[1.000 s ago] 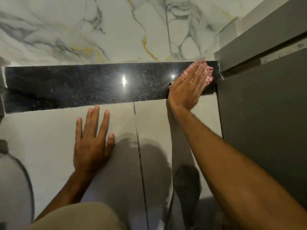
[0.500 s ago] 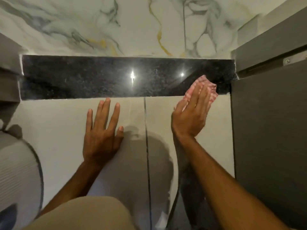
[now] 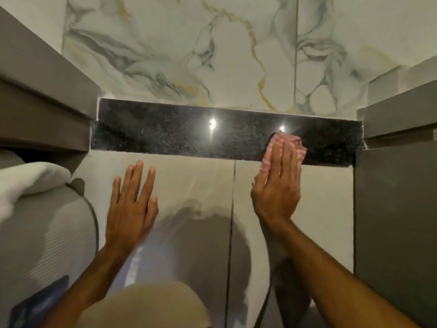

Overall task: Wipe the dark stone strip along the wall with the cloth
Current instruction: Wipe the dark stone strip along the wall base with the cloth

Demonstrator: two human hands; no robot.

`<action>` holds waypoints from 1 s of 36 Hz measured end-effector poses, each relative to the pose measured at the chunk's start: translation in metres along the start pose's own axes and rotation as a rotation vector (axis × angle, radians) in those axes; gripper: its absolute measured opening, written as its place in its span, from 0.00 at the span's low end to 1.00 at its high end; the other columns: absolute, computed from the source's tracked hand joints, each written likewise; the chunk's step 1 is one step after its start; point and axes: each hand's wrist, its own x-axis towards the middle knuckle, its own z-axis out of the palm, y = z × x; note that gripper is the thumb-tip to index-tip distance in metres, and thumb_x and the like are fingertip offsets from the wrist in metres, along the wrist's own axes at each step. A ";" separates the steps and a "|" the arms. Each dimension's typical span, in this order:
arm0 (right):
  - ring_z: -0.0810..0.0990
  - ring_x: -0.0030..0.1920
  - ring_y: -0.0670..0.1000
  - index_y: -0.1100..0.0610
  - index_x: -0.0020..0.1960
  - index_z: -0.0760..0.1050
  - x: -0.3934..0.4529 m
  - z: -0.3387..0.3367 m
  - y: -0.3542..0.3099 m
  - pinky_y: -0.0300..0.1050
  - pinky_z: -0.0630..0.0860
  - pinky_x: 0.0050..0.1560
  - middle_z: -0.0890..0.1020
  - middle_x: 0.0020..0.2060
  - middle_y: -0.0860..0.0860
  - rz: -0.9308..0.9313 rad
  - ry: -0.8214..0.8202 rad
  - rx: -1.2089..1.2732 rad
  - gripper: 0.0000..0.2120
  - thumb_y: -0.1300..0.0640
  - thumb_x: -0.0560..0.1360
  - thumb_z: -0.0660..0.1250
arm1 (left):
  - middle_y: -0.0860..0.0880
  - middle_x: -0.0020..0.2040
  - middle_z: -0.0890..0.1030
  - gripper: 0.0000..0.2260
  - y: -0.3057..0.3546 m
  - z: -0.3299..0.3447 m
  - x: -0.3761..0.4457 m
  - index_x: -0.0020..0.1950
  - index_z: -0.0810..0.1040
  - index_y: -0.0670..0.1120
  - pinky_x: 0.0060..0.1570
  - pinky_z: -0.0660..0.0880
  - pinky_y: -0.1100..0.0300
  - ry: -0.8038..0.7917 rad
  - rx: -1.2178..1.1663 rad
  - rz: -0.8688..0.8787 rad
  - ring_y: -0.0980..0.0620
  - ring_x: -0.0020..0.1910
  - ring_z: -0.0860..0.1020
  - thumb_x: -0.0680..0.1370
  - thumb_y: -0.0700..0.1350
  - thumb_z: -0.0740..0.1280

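Hiding most of the cloth [image 3: 266,158]: the flat right hand [image 3: 276,192].

One head-worn view looks forward and down, close above the dark stone strip [image 3: 165,136].

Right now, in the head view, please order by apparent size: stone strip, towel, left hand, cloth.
1. Stone strip, largest.
2. Towel and left hand look alike; I do not rank them.
3. Cloth, smallest; the right hand covers most of it.
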 end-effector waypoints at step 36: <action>0.45 0.92 0.57 0.52 0.91 0.46 -0.003 0.035 -0.213 0.61 0.49 0.93 0.49 0.92 0.54 -1.114 -0.470 0.002 0.33 0.41 0.90 0.47 | 0.33 0.88 0.52 0.31 -0.012 0.022 -0.010 0.87 0.48 0.34 0.89 0.52 0.41 0.209 0.042 -0.434 0.36 0.89 0.53 0.88 0.49 0.48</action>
